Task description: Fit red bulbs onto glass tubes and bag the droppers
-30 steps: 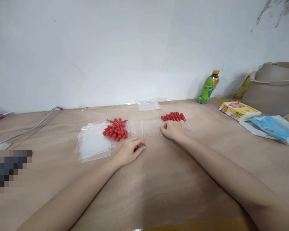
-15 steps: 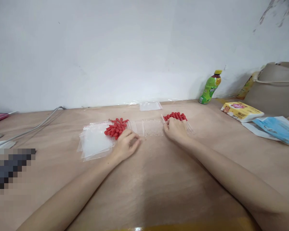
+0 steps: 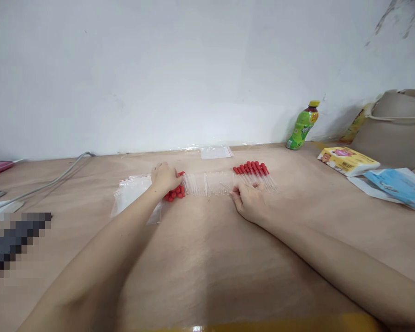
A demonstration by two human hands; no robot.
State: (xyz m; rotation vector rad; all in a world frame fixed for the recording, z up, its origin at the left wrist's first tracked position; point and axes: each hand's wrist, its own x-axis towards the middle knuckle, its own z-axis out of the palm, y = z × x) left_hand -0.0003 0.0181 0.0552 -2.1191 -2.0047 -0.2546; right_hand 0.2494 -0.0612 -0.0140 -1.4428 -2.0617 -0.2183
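Left hand hides part of the red bulbs — dark object pixelated, cut off at left

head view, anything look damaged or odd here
Dark, ragged marks stain or scar the pale wall at upper right. The red pieces by the left hand look loosely heaped, unlike the orderly red-tipped row by the right hand.

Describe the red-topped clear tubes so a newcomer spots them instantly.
Below the pale wall, find the green bottle, then look left to the person's right hand. The red-topped clear tubes lie just beyond it in a row, unlike the heaped red pieces at the left hand.
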